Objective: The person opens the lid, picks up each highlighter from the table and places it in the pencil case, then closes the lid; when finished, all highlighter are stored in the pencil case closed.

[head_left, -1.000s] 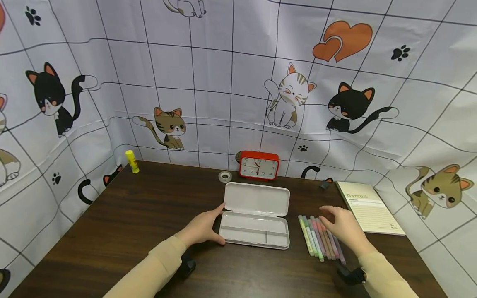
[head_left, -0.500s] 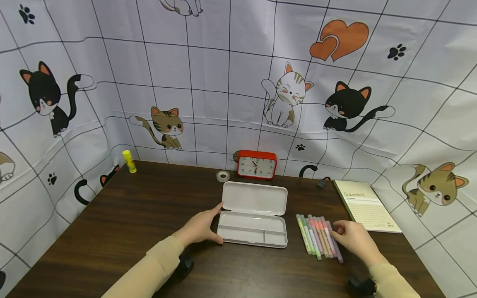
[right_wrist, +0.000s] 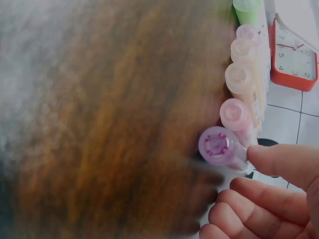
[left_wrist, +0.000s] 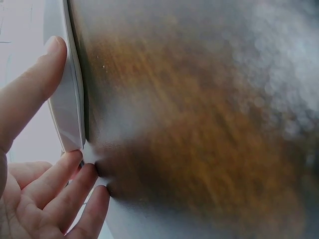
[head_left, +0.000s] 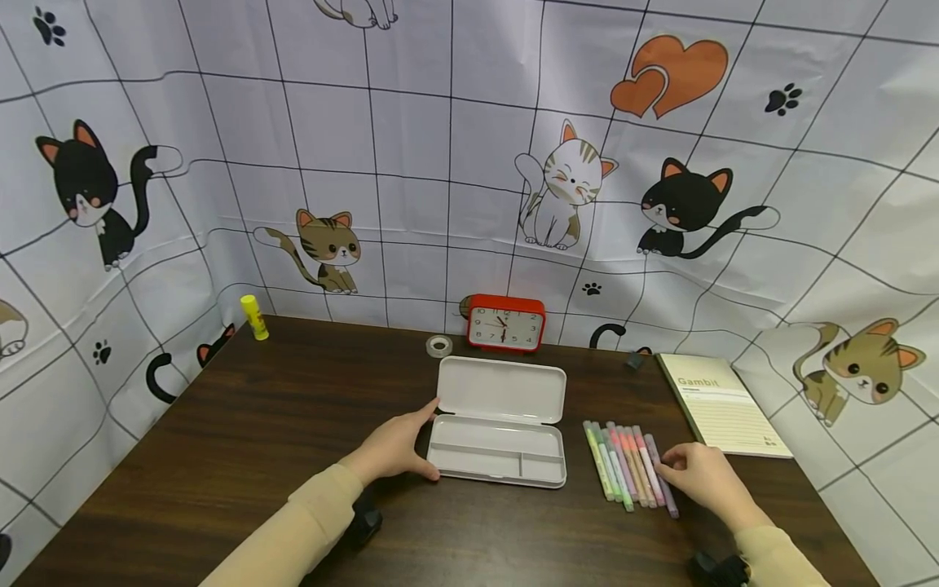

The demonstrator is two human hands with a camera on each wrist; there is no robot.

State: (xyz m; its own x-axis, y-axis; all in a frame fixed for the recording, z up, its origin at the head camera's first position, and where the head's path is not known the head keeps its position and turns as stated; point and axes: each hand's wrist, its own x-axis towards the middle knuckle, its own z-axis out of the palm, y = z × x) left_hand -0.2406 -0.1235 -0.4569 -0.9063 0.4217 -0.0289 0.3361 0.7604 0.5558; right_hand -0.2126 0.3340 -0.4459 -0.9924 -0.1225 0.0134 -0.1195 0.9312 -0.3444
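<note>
Your left hand (head_left: pixel 392 448), spread wide, touches the flat white plastic box (head_left: pixel 464 463): open, nothing in yet. Thin, pale plastic pens (head_left: pixel 623 465) lie right; your loosely bent right hand (head_left: pixel 706 474) touches the purple pen (right_wrist: pixel 219 146).

Left hand (head_left: pixel 394 445) touches case (head_left: pixel 480 436), right hand (head_left: pixel 706 481) purple marker (head_left: pixel 668 496).

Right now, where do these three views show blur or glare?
Head view: clock and open case look clear; left wrist: tabletop blurred, pale glare upper right; right wrist: tabletop blurred, pale glare at left, end of the purple pen clearer.
</note>
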